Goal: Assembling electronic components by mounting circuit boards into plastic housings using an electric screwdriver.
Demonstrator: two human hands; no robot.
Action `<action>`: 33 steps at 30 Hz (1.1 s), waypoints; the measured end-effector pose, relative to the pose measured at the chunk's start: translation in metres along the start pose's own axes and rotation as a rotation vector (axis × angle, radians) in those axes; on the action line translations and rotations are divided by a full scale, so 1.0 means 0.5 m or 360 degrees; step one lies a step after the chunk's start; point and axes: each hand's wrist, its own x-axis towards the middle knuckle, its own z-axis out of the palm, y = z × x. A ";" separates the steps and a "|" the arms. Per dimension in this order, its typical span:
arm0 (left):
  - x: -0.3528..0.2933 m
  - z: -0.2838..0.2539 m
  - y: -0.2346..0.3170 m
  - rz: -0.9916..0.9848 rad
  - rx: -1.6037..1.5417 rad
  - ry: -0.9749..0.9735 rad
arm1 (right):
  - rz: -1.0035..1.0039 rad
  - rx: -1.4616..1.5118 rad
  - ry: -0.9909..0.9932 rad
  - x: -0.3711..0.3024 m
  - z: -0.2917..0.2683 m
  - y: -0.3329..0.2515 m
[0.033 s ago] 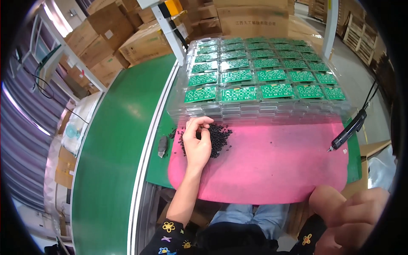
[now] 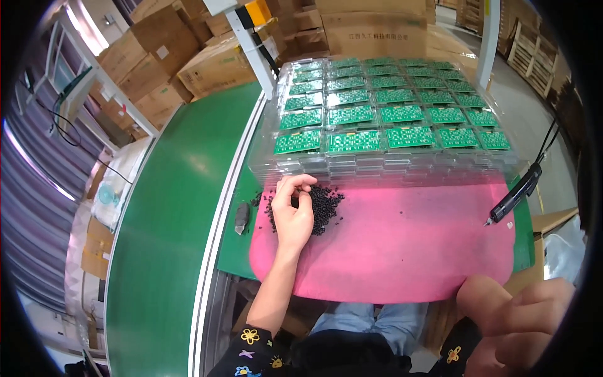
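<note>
My left hand [image 2: 294, 217] rests on the left part of the pink mat [image 2: 377, 251], over a heap of small black parts [image 2: 325, 210]. Its fingers are curled in toward the thumb, and dark parts show through the gap between them; whatever sits at the fingertips is too small to make out. Large and close at the lower right is my right hand [image 2: 518, 320], its fingers bent and pressed together. What it grips, if anything, is hidden. Beyond the mat, green circuit boards [image 2: 353, 141] lie in rows in stacked clear plastic trays [image 2: 377, 164].
A black electric screwdriver [image 2: 516, 193] hangs by its cord over the mat's right edge. Left of the mat lies a dark-handled cutter [image 2: 242, 218]. A green conveyor belt [image 2: 163, 232] runs along the left behind a metal rail. Cardboard boxes [image 2: 377, 31] stand at the back.
</note>
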 end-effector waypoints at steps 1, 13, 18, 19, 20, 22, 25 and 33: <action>-0.002 -0.002 0.000 -0.0017 -0.0002 -0.0004 | 0.0075 0.0008 0.0213 -0.010 0.011 -0.009; -0.010 0.018 -0.029 -0.0130 -0.0044 -0.0040 | 0.0651 0.0164 0.1381 0.128 0.276 -0.029; -0.002 -0.013 -0.001 -0.0087 -0.0009 0.0012 | -0.0511 0.0301 0.0063 0.162 0.177 -0.042; -0.003 -0.016 0.003 -0.0096 -0.0016 0.0009 | -0.0499 0.0310 0.0047 0.166 0.194 -0.042; -0.004 -0.026 0.004 -0.0105 -0.0009 0.0017 | -0.0563 -0.0034 0.0836 0.178 0.233 -0.039; -0.003 0.007 -0.002 -0.0105 -0.0078 -0.0034 | -0.0564 -0.0467 0.1587 0.182 0.282 -0.038; -0.004 -0.004 -0.003 -0.0111 -0.0086 -0.0033 | -0.0309 0.0084 0.1588 0.195 0.341 -0.093; 0.003 -0.009 0.004 -0.0098 -0.0100 -0.0046 | -0.0747 -0.0036 0.1304 0.216 0.323 -0.096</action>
